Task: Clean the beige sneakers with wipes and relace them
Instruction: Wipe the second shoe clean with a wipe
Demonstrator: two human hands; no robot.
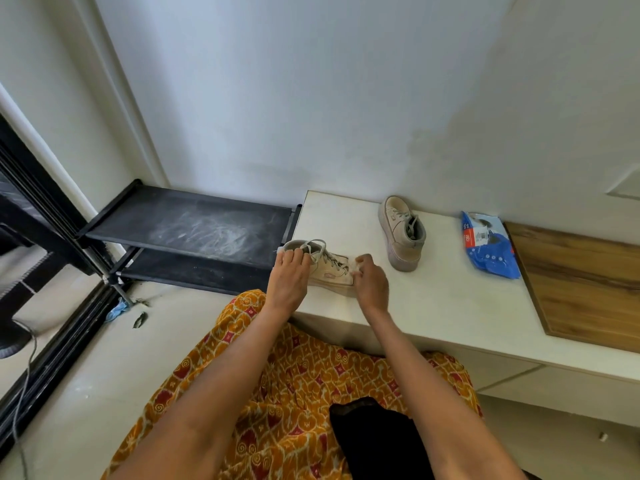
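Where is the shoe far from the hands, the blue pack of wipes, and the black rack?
Beige lace-up sneaker (401,237), head view: its side, above the sole.
Blue plastic wipes pack (488,249), head view: middle of the wrapper.
Black two-shelf shoe rack (187,223), head view: dusty top shelf.

You're in a home, by the look of an entryway corner — a dusty black shoe rack (187,230) stands against the plain white wall (311,98), a low white table (433,306) carries beige sneakers (403,233), and the floor (86,375) is pale tile.
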